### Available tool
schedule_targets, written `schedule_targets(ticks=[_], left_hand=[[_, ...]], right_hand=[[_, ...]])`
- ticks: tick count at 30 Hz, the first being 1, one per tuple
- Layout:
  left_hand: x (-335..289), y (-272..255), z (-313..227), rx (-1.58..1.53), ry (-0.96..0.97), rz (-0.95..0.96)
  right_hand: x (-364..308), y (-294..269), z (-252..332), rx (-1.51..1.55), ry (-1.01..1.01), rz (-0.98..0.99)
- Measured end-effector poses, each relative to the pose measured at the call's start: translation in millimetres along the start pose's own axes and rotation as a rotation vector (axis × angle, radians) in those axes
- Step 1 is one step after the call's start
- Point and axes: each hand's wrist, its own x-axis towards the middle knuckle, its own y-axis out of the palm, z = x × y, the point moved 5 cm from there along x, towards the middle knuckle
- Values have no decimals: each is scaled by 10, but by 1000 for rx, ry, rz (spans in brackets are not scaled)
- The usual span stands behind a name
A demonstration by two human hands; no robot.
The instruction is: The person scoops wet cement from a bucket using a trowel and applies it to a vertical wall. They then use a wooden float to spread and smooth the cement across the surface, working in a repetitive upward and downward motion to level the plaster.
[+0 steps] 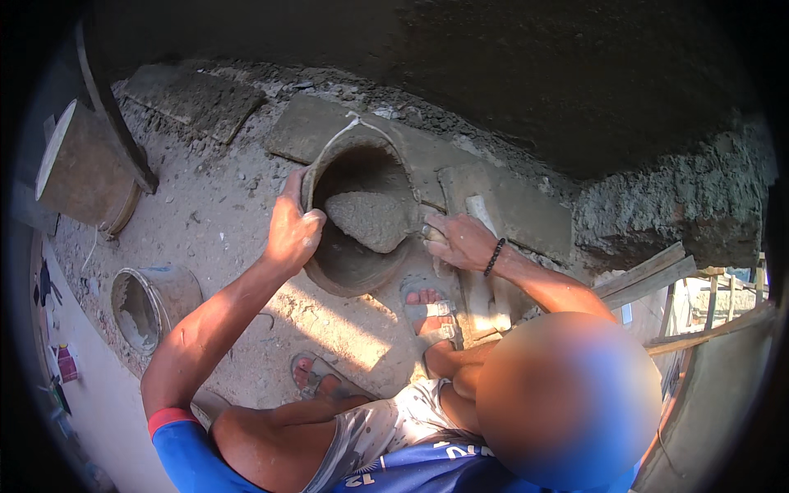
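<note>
A mortar-caked bucket (352, 278) sits tilted in front of me, its mouth turned toward me and its pale carrying handle (355, 123) lying over the far rim. My left hand (294, 228) is closed on the bucket's left rim. My right hand (462, 240), with a dark beaded bracelet at the wrist, is closed around the handle end of a trowel at the right rim. The trowel blade (374, 220) lies inside the bucket mouth, covered with grey mortar. Most of the trowel's handle is hidden by my fingers.
Mortar-smeared boards (509, 205) lie along the base of the dark wall (526, 90). A smaller bucket (177, 292) and a large tilted bucket (86, 168) are at left, beside a leaning plank (111, 115). Planks (645, 275) stick out at right. My sandalled feet flank the rubble-strewn ground.
</note>
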Motion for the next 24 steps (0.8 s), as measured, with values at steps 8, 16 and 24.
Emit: schedule_targets(ticks=[8,16,24], left_hand=[[42,-18,-39,-137,-112,7],[-20,-295,222,-222,-279,-110],[12,-177,246,-110,-311,-71]], right_hand=[[-1183,-1267,128,71,135,-45],[-2284,-2186,97,73,412,65],[-3051,-3750,-1546,-765,883,-431]])
